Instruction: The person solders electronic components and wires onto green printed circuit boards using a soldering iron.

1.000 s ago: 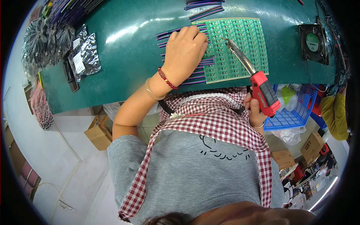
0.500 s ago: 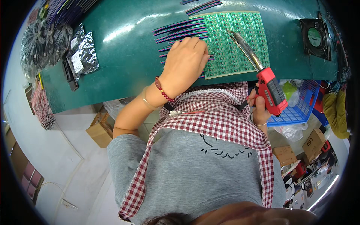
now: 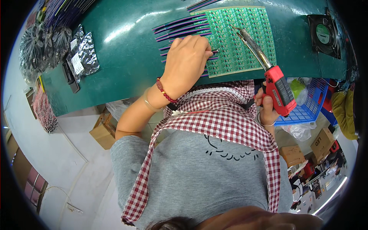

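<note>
A green panel of small circuit boards (image 3: 245, 46) lies on the table, with short dark wires edged in pink and blue (image 3: 180, 26) sticking out from its left side. My left hand (image 3: 188, 57) is over the panel's left edge, thumb and fingers pinched on a dark wire (image 3: 215, 51) whose end points right onto the boards. Most of that wire is hidden under the hand. At the panel's near right corner my right hand (image 3: 267, 109) grips a red and black soldering gun (image 3: 280, 92). Its metal tip slants up and left above the panel, apart from the wire end.
A black fan (image 3: 324, 36) stands at the table's right. Silver-black bags (image 3: 83, 55), bundled wires (image 3: 46, 50) and a dark tool (image 3: 70, 78) lie at the left. Below the table's edge are a blue basket (image 3: 303, 111) and cardboard boxes (image 3: 104, 130).
My left hand has shifted slightly up and left, and the end of the pinched wire shows more plainly. The soldering gun stays nearly where it was. The whole view has moved a little.
</note>
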